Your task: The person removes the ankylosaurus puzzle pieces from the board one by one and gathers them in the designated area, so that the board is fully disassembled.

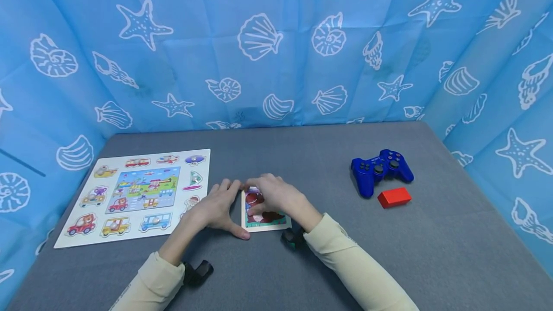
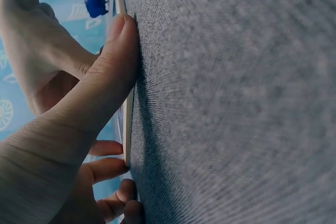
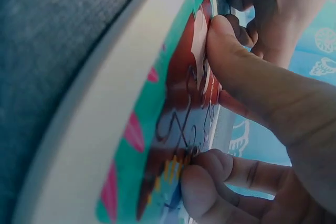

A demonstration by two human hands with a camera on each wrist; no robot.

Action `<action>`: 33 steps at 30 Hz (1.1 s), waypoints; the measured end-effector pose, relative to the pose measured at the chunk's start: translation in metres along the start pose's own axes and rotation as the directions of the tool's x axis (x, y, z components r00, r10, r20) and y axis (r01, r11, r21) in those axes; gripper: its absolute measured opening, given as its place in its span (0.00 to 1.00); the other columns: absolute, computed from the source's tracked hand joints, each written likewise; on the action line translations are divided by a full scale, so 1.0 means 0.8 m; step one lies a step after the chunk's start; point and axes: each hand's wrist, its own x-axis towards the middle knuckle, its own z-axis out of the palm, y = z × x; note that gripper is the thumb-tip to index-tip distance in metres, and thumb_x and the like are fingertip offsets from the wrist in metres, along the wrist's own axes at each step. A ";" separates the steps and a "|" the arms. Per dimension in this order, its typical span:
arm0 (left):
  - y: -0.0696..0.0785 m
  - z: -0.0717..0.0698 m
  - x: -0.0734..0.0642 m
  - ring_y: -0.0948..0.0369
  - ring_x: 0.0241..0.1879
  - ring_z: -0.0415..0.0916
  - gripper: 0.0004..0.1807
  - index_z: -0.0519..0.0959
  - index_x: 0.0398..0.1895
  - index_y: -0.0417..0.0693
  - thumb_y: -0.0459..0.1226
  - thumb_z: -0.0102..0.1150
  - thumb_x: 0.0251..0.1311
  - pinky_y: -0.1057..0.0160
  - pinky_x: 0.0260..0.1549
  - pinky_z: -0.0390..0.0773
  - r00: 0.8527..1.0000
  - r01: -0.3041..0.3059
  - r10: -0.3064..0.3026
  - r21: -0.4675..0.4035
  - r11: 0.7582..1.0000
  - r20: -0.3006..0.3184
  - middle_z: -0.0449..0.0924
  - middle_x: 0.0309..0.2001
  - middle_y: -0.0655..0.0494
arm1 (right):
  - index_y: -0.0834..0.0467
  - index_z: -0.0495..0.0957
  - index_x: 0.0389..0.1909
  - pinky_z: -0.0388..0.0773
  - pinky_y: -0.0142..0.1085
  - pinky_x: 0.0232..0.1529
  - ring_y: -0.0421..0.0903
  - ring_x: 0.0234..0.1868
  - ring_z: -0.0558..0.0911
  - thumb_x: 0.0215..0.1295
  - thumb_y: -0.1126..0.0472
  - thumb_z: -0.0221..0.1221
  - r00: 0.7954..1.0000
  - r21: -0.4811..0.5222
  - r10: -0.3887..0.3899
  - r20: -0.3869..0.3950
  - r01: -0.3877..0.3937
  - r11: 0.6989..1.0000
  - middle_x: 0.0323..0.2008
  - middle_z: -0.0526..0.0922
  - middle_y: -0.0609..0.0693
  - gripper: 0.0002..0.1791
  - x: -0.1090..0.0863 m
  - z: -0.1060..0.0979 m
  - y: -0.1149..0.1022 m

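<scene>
Touching the left edge of a framed puzzle (image 1: 270, 222) amid the grey table (image 1: 319, 162), the left hand (image 1: 218, 208) had thumb and fingers spread; the right hand (image 1: 276, 193) rested parted thumb and fingertips on the puzzle's face, left of a blue controller (image 1: 380, 170).

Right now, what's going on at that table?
A person has both hands on a small framed jigsaw puzzle. The right hand is over it, with thumb and fingertips touching the picture side. The left hand is at its left edge, thumb by the near corner. A bigger vehicle puzzle board lies to the left; a blue Sony game controller and a red block lie to the right.
</scene>
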 end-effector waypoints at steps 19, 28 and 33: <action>0.004 -0.002 -0.002 0.48 0.52 0.69 0.57 0.65 0.69 0.47 0.61 0.83 0.36 0.44 0.51 0.75 1.000 -0.015 0.015 -0.011 1.000 -0.026 0.70 0.59 0.42 | 0.50 0.75 0.62 0.77 0.48 0.56 0.47 0.52 0.78 0.61 0.48 0.72 0.999 0.063 -0.047 0.024 0.046 0.997 0.54 0.81 0.52 0.30 0.010 0.004 0.013; 0.003 0.000 0.000 0.48 0.50 0.69 0.58 0.65 0.69 0.47 0.61 0.83 0.35 0.45 0.50 0.75 0.999 -0.022 0.022 -0.013 1.000 -0.037 0.70 0.59 0.42 | 0.48 0.73 0.62 0.78 0.46 0.53 0.47 0.48 0.76 0.62 0.49 0.72 1.000 0.094 -0.007 0.020 0.005 0.996 0.56 0.74 0.52 0.30 0.007 0.005 0.011; 0.003 -0.002 -0.001 0.47 0.52 0.70 0.59 0.65 0.70 0.48 0.61 0.83 0.35 0.44 0.52 0.75 0.999 -0.024 0.023 -0.028 0.999 -0.033 0.70 0.60 0.41 | 0.48 0.73 0.63 0.78 0.43 0.47 0.47 0.46 0.76 0.62 0.49 0.72 1.000 0.112 -0.018 0.005 0.017 0.994 0.53 0.73 0.52 0.30 0.007 0.007 0.014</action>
